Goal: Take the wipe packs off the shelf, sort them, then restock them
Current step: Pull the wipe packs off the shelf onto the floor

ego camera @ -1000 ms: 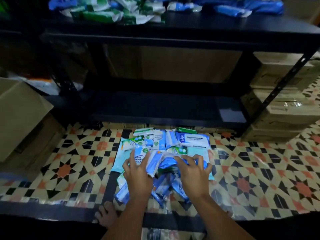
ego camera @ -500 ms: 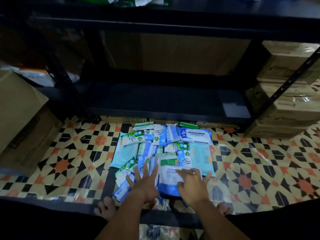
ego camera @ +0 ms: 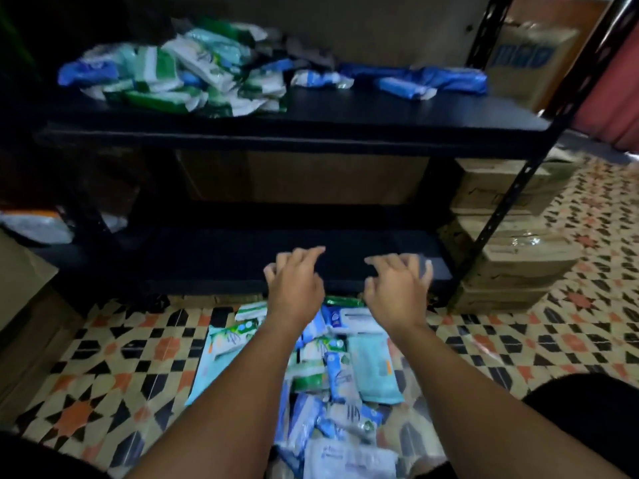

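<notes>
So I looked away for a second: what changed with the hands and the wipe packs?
Both hands let go of the floor pile and rose, empty: the left hand and right hand now hang before the lower shelf. The packs on the floor and upper shelf stayed.

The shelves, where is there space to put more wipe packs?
The lower shelf looks bare from its left end to the right post; both hands hang empty in front of it. The upper shelf is bare along its front right, before the blue packs. Its left is crowded with green-and-white packs. The floor pile is crowded too.
</notes>
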`<state>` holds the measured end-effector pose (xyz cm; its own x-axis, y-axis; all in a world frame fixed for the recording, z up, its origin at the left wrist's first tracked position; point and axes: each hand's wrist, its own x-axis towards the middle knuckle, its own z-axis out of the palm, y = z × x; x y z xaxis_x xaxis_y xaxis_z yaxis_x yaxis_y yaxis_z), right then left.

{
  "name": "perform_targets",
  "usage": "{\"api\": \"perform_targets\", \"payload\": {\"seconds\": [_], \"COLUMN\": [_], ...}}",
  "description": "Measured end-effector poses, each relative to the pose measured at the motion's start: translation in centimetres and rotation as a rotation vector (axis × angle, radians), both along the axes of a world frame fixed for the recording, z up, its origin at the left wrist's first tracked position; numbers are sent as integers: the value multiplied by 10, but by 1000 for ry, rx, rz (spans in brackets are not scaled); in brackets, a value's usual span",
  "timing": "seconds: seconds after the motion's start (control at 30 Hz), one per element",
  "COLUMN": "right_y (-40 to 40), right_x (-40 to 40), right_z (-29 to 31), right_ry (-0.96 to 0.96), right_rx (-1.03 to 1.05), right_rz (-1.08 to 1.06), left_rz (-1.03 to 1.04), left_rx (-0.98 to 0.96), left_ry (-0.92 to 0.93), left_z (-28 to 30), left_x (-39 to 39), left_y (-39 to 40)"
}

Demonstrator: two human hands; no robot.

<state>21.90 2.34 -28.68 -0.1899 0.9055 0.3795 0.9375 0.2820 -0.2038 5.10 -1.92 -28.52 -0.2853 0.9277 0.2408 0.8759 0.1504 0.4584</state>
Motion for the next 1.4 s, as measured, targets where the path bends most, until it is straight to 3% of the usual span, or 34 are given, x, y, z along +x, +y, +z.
{"api": "perform_targets", "payload": {"seconds": [0.13,0.3,0.57,0.77,0.93,1.27,1.4], "right_y": [51,112,215,294,342,391,403], "right_x": [3,2,-8,-35,-54,-68,-76], "right_z": [81,169,228,221,215,219,223], "right_ry": [37,85,-68,-118,-167,-269,-253], "right_rx": [311,425,257,70,-24,-171,-124], "right_rz": [-40,-63,-71,-72,-83,-84,-29], "left_rz": [-58,-76,23,94,207,241,242], "left_rx": [380,519,228,37,-150,-255,-234], "left_ry": [81,185,259,177,242,236,266], "left_z": [78,164,242,242,227,218,220], "left_x": [9,7,-13,-28,-43,-63,-67], "left_y": [53,113,228,310,353,381,387]}}
